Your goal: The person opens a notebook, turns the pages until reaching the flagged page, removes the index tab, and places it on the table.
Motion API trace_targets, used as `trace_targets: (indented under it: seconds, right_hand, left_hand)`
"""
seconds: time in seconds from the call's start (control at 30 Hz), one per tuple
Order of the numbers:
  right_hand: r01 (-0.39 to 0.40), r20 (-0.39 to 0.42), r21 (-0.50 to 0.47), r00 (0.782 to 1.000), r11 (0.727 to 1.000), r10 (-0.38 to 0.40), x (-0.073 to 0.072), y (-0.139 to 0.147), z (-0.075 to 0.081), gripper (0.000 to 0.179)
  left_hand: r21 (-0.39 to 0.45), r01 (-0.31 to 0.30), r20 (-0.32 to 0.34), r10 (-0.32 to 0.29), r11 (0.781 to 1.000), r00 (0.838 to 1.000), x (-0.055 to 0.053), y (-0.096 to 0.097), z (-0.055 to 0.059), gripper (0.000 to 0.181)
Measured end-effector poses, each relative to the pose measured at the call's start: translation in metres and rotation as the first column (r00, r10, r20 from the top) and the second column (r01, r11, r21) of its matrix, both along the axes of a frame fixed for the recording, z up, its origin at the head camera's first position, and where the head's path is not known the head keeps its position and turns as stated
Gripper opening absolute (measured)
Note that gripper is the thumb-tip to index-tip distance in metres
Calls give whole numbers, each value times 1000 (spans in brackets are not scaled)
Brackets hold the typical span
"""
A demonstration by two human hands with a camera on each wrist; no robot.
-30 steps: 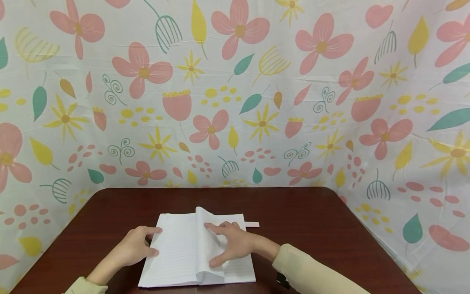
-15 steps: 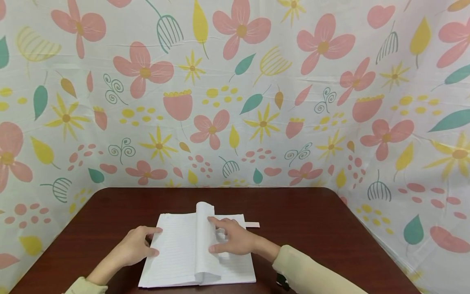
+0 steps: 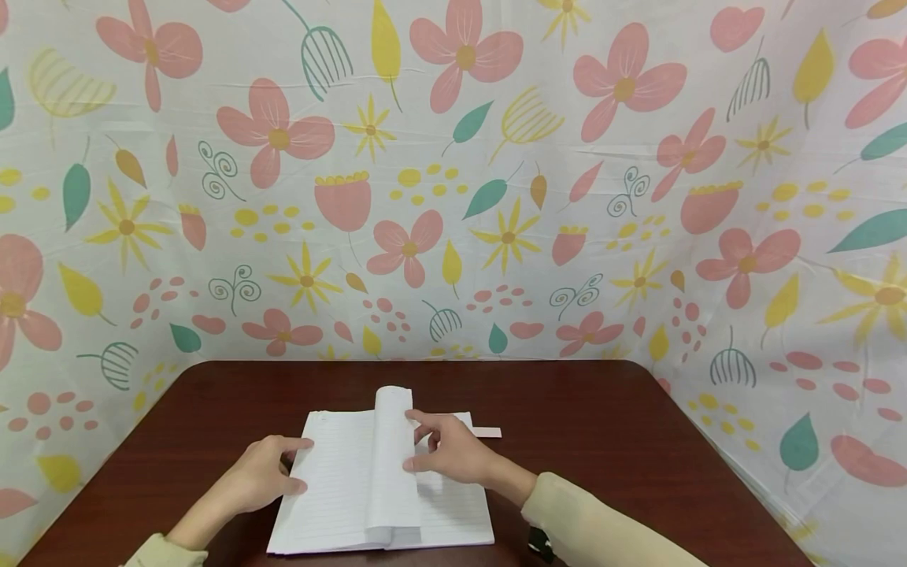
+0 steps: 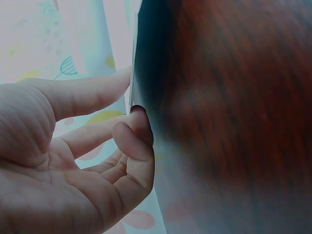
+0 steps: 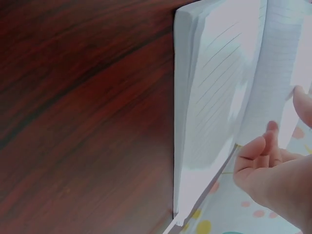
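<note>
An open lined notebook (image 3: 333, 472) lies on the dark wooden table. My left hand (image 3: 262, 475) holds its left edge, thumb and forefinger on the page. The left wrist view shows other fingers (image 4: 139, 161) curled at that edge. Between the two halves stands a raised page (image 3: 394, 465), bowed over near the middle. My right hand (image 3: 457, 450) grips this page by its free edge, thumb and forefinger apart along it. In the right wrist view the thumb (image 5: 302, 105) touches the page. Ruled lines show on the right-hand page (image 5: 219, 83) beneath.
A pale strip (image 3: 487, 432) sticks out past the notebook's right side. The brown tabletop (image 3: 567, 417) spreads around it, with a flowered cloth (image 3: 453, 197) hanging behind and at both sides. Something small and black (image 3: 540, 543) shows by the right sleeve.
The right hand has drawn its fingers closer together and shifted up slightly. The page has risen from a crumpled lean to the right into a taller curve. The left hand stays put.
</note>
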State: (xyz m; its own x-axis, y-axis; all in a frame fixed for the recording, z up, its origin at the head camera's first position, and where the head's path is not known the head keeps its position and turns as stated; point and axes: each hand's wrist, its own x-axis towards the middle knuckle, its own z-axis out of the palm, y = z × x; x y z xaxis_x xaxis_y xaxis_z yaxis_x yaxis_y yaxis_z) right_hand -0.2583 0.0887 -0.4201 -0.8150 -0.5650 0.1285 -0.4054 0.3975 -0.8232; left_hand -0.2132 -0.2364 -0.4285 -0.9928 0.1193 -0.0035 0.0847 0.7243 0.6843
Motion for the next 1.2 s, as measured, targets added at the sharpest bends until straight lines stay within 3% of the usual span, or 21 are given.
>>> trace_targets:
  seconds: [0.33,1.2]
  right_hand:
    - [-14,21,-44,1000,999,15,0,-11,-1,68]
    - [18,41,-67,999,998,-15,4,-33,-2,76]
  left_hand:
    - [-4,-3,-2,3,1000,1000,0,1,1,59]
    - [-6,-11,5,11,1000,1000,1,1,1,59]
